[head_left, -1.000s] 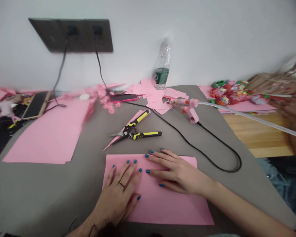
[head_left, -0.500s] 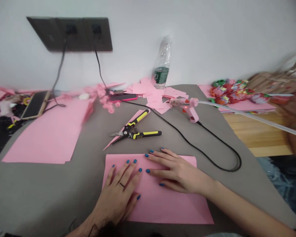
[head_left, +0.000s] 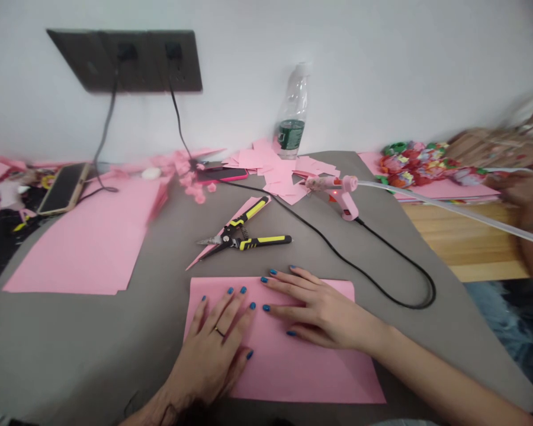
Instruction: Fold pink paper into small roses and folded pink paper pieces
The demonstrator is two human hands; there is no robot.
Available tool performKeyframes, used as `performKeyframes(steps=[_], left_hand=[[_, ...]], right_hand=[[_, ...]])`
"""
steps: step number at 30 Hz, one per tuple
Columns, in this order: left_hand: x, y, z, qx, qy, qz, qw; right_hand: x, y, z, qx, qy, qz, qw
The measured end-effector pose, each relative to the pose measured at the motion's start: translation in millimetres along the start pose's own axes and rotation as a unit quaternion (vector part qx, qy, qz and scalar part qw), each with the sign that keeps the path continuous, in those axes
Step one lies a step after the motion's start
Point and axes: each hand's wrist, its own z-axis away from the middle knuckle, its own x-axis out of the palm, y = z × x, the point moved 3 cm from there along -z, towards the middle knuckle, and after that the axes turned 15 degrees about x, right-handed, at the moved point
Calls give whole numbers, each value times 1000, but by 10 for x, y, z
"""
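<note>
Pink paper sheet (head_left: 320,376) lies squarely in front of you on the grey counter (head_left: 71,337), and both your hands rest on it. Your left hand (head_left: 208,349), with a ring on one finger, and your right hand (head_left: 322,313) lie palm down near its upper edge, fingers spread and pressing flat, seemingly to keep the sheet from sliding. Neither hand is closed on anything; each grip is open.

Just beyond the sheet, wire strippers (head_left: 244,239) with yellow-and-black handles lie over a pink paper offcut (head_left: 251,208), within easy reach. A black cord (head_left: 382,284) curves from the pink glue gun (head_left: 349,198), which stands further off, a long clear glue stick (head_left: 444,207) running from it to the right.

To your left lies a pink paper stack (head_left: 80,236). Pink paper scraps (head_left: 275,174) sit against the wall, near a clear plastic bottle (head_left: 291,112), its contents hard to tell. Another person's hand (head_left: 522,192) is blurred at far right.
</note>
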Motion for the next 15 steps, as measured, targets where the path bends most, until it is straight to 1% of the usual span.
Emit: performKeyframes(steps=[4, 9, 12, 15], left_hand=[[-17, -24, -49, -5, 0, 10, 1000], [-95, -79, -240, -9, 21, 5, 1000], [-84, -114, -338, 20, 24, 14, 999], [-6, -127, -362, 57, 0, 25, 998]], right_hand=[[-11, -13, -5, 3, 0, 2, 1000], [-3, -18, -17, 10, -8, 12, 1000], [-2, -23, -25, 10, -15, 18, 1000], [-4, -25, -29, 13, -12, 17, 1000]])
